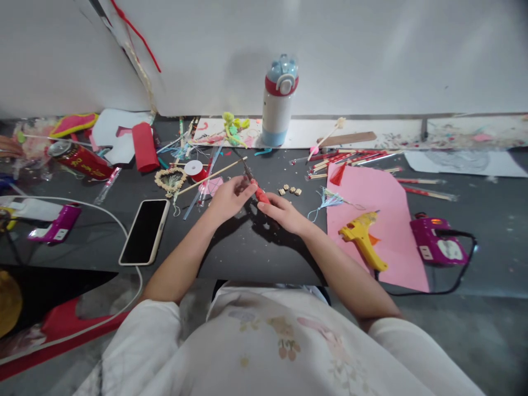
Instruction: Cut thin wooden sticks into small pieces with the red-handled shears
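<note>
My right hand (284, 212) is closed around the red handle of a tool (260, 193) with a narrow metal tip; whether it is scissors or pliers I cannot make out. My left hand (229, 201) is closed at the tool's front, thumb by the red handle; what its fingertips pinch is hidden. Beyond that hand, a thin wooden stick (212, 176) slants up to the metal tip. Several small beige pieces (290, 190) lie right of the tool. Left of my hands are a red ribbon spool (195, 170) and a heart-shaped beige ornament (170, 180).
A white bottle (280, 107) stands at the back. Rightward, a yellow glue gun (363, 236) rests on pink paper (388, 203), beside a purple power adapter (437, 242) with a black cord. A phone (145, 232), white cable and red can (82, 159) are leftward. Another person's hand (10, 147) shows far left.
</note>
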`<state>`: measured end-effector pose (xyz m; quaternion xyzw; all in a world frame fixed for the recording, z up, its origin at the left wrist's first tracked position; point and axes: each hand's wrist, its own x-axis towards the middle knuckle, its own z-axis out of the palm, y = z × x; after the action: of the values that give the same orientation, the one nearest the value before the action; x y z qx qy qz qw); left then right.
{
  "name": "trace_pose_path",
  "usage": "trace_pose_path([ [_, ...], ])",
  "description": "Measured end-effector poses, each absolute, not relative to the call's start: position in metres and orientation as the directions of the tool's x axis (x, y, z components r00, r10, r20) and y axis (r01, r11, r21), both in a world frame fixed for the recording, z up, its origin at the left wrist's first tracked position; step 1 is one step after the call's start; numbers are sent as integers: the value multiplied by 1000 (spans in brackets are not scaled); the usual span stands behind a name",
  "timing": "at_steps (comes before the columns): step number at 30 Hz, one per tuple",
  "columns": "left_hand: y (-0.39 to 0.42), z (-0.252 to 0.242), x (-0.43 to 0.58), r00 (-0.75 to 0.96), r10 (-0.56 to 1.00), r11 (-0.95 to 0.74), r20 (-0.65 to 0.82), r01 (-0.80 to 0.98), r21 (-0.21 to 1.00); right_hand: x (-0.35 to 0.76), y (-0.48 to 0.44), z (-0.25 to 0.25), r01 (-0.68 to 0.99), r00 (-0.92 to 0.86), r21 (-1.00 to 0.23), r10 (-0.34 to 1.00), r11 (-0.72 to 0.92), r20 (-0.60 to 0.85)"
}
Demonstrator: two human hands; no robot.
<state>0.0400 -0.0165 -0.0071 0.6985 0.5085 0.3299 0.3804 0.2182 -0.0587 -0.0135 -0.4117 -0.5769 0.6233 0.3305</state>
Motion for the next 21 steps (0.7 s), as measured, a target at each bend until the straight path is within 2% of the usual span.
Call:
trace_pose_path([
  [3, -17, -11, 49, 330, 943, -31, -33, 189, 981, 218, -58, -15, 80, -462, -993, 879, -89, -116],
  [6, -20, -11, 54, 332, 936, 106, -116, 47, 993, 218, -57, -17, 102, -481, -995, 875, 2, -47],
  [11, -22, -12, 56, 311, 935, 187, -172, -18, 982, 219, -55, -21, 98, -515, -995, 857, 32, -23],
  [16, -23, -17, 56, 367, 922, 139, -121, -22, 990, 218, -56, -23, 119, -498, -993, 865, 2, -58],
  [21, -23, -16, 55, 368, 922, 156, -123, -61, 986, 219, -55, -22, 121, -499, -990, 867, 72, 2],
])
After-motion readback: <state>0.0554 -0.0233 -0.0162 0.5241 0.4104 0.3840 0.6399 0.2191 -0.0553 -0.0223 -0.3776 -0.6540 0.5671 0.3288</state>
